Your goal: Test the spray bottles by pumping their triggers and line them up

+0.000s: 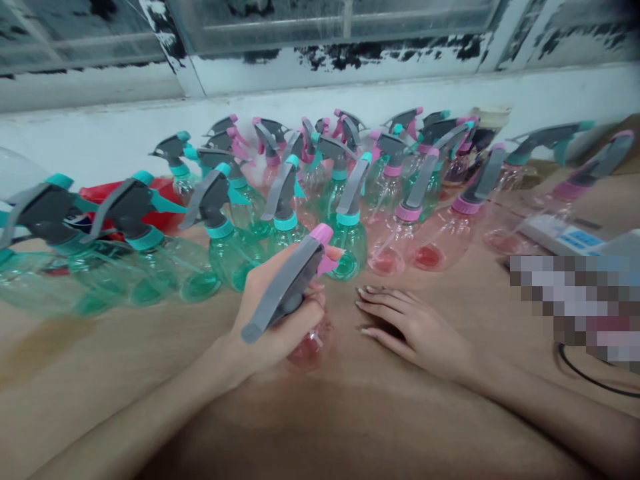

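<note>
The left hand [274, 340] is wrapped around a see-through pink plastic spray bottle with a grey top and pink tip [293, 283]. The bottle is near the middle of the brown table [175, 353]. The right hand [413, 323] lies on the table, just right of the bottle, holding nothing, with its fingers loosely spread. Farther back are see-through green plastic spray bottles [233, 248], and see-through pink ones [443, 233] toward the right.

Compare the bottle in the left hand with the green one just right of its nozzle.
The held bottle has a pink nozzle and pinkish body; the green bottle, a turquoise nozzle and green body. The left hand grips the held bottle; the green bottle stands ungripped on the table. Both have grey levers.
</note>
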`<state>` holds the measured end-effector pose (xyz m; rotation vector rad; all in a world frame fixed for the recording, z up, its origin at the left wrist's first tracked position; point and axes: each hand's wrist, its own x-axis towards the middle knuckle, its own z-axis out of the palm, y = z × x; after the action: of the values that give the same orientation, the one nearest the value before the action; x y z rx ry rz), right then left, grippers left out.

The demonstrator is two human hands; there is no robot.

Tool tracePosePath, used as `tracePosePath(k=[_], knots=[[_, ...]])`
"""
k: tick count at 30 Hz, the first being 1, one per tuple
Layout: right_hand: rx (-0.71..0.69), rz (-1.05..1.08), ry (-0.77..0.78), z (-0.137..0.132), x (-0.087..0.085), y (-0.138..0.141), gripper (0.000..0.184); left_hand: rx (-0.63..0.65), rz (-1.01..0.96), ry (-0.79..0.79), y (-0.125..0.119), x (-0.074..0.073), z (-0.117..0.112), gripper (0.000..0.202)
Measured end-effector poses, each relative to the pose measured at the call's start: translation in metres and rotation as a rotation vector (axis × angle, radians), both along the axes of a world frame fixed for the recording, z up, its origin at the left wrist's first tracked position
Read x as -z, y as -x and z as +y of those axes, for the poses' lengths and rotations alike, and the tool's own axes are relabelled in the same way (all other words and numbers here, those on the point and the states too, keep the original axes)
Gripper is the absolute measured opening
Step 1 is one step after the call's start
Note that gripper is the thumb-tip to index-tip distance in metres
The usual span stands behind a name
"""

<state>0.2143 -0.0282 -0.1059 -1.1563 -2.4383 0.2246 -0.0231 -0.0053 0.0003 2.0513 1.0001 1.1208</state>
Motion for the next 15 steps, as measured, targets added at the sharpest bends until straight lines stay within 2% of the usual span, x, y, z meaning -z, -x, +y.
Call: tracePosePath(k=[4,10,15], knots=[[-0.003,0.017,0.003,0.000,0.000,0.000,0.038,-0.012,-0.001,0.019,0.000,0.000,0.000,0.015],[-0.006,-0.001,-0.004,0.000,0.000,0.000,0.038,-0.008,0.006,0.025,-0.002,-0.003,0.000,0.016],[-0.004,-0.029,-0.008,0.000,-0.001,0.000,0.039,-0.053,0.048,-0.030,0.008,0.009,0.001,0.005]])
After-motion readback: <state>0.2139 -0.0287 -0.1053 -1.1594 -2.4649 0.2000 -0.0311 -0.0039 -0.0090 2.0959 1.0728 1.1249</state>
